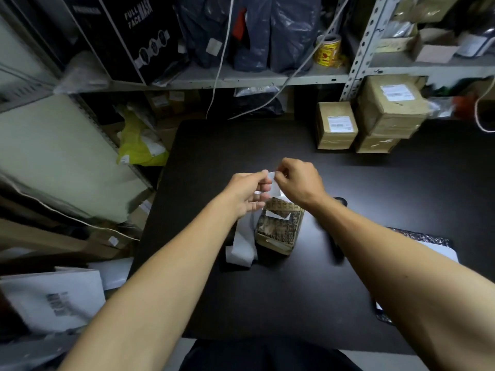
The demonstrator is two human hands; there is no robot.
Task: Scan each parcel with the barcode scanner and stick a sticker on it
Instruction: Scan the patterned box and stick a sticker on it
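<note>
Left hand [250, 192]: we find it raised above the table, thumb and fingers pinched on the left edge of a small white sticker [273, 183], with a long white backing strip [242, 243] hanging from under it down to the table surface.

Right hand [297, 183]: fingers curled, pinching the same sticker at its upper right edge; the two hands nearly touch across it.

Parcel [280, 227]: brown wrapped packet printed with lettering, lying on the black table [267, 295] directly below the hands, a white label on its upper face. The backing strip's lower end lies just beside its left side.

Dark object [338, 247]: on the table to the right of the parcel, largely hidden by the right forearm; we cannot tell whether it is the scanner.

Cardboard boxes [336, 125]: several taped brown boxes with white shipping labels, stacked at the table's far right corner.

Shelving [241, 80]: behind the table, holding a black "FULL FACE MASK" carton [126, 36], dark plastic bags [251, 30] and a yellow label roll [328, 50].

White mailer [51, 298]: with barcode, lying at lower left, off the table.
</note>
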